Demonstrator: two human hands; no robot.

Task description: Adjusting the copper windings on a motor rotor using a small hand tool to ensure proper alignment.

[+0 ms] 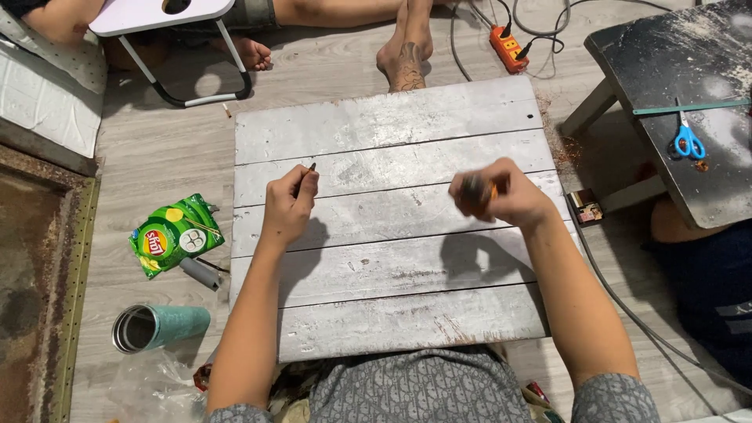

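You are holding your left hand (288, 205) over the grey plank tabletop (392, 258), fingers pinching a thin dark stick (308, 171) that is pointing up and away from you. Your right hand (493, 196) is closing around a small blurred orange and dark object (478, 188) above the planks. A green snack bag (174, 233) and a teal tumbler (159, 327) are lying on the floor to your left.

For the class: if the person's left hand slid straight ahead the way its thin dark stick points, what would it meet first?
Probably only the bare grey board; the left hand points its stick up-right, roughly toward another person's feet beyond.
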